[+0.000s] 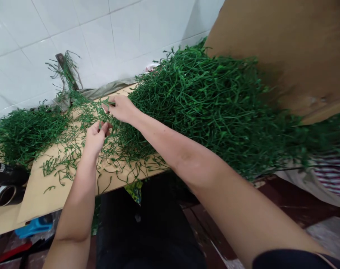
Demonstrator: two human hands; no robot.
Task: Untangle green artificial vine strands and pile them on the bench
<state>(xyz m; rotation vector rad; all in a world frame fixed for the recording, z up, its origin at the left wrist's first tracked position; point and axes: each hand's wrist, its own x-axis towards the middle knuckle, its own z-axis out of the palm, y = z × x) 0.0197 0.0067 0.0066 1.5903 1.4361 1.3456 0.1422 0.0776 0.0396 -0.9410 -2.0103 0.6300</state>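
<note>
A big heap of green plastic stems [209, 101] lies on a cardboard-covered table [38, 190]. My right hand [121, 108] is closed in a pinch on a thin green stem at the heap's left edge. Just below it, my left hand [95, 136] is closed on the same tangle of green stems. Loose stems [71, 157] lie scattered on the cardboard under both hands. A smaller pile of green stems [24, 130] sits at the far left.
A white tiled wall [102, 33] rises behind the table. A large cardboard sheet [293, 48] leans at the upper right. A black cylinder [7, 175] and a round can [6, 195] sit at the left edge. Striped cloth [332, 179] shows at the right.
</note>
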